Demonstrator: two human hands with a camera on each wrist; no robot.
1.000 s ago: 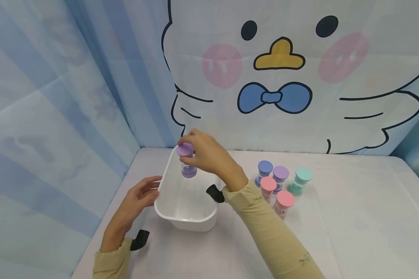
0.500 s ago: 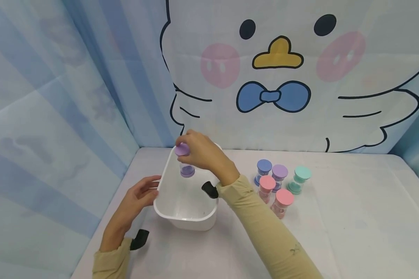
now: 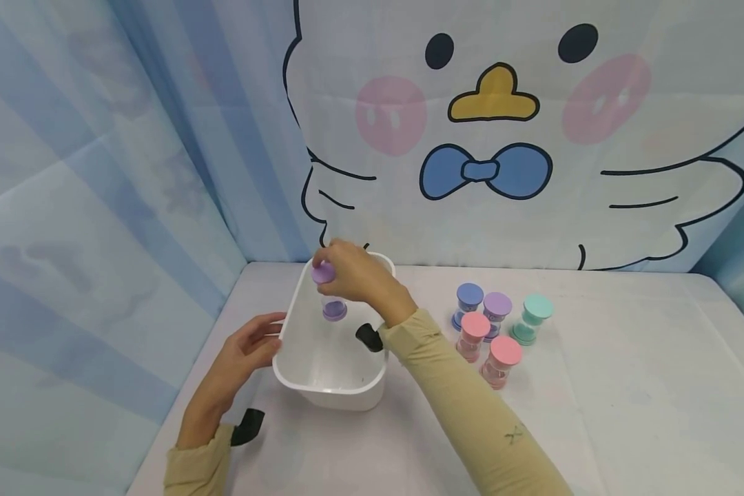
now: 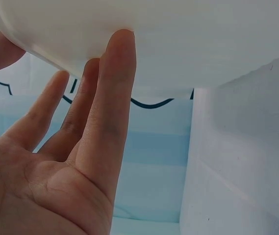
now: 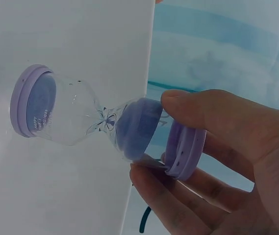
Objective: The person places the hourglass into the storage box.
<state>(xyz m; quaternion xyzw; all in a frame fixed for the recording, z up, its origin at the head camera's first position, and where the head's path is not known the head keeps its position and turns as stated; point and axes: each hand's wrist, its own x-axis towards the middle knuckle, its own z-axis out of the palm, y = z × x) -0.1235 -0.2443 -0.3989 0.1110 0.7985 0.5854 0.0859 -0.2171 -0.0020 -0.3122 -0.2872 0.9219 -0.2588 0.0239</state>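
Note:
In the head view my right hand (image 3: 362, 275) is over the far part of a white plastic bin (image 3: 330, 399). Thumb and fingers pinch the upper end of a purple sand timer (image 3: 335, 311), whose lower end hangs inside the bin. From the right wrist, the sand timer (image 5: 75, 112) shows clear glass, purple caps and purple sand in both bulbs. My left hand (image 3: 242, 355) rests against the bin's left side. Its fingers (image 4: 112, 83) are fairly straight, with the tips touching the outer wall in the left wrist view.
Right of the bin stand several more sand timers: a blue one (image 3: 470, 296), a purple one (image 3: 498, 304), a green one (image 3: 536, 310) and two pink ones (image 3: 474, 327). A printed curtain (image 3: 483, 227) hangs behind the white table (image 3: 645, 386).
My right hand has moved slightly left and then dipped a little, bringing the purple sand timer lower into the bin. The left hand keeps its place.

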